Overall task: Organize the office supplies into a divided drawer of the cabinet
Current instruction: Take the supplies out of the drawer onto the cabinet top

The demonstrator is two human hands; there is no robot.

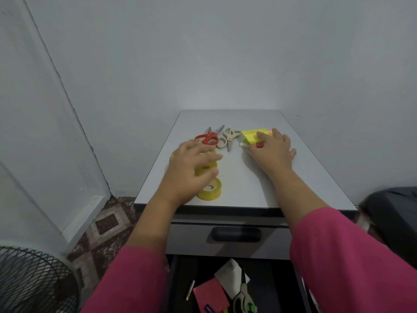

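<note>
From the head camera, a grey cabinet top, the counter [248, 177], stands against a pale wall, and both hands reach over it in pink sleeves.

The left hand [191, 164] lies at about 9 o'clock on the counter, fingers spread and bent down over a yellow tape roll [206, 167], with the fingertips touching it; whether they truly grip it, I cannot tell. A second tape roll [211, 189] lies just beside the first at 6 o'clock of it, near the counter's front edge, touching nothing but the counter.

The right hand [273, 146] lies at about 1 o'clock, fingers fairly straight and pressed flat on a stack of yellow sticky notes [252, 136], which shows a pink edge beneath.

Between the hands, toward 12 o'clock, lie red-handled scissors [207, 137] and, just beside them at 3 o'clock, beige-handled scissors [228, 137], their handles close or touching.

Below the counter a shut drawer front with a dark handle [237, 234] shows. Under it an open drawer [178, 285] holds a pink pad [209, 292], a white paper [230, 273], and a grey-green tool [243, 299].

At 8 o'clock stands a black mesh basket [33, 281] on a patterned floor [106, 224].
</note>
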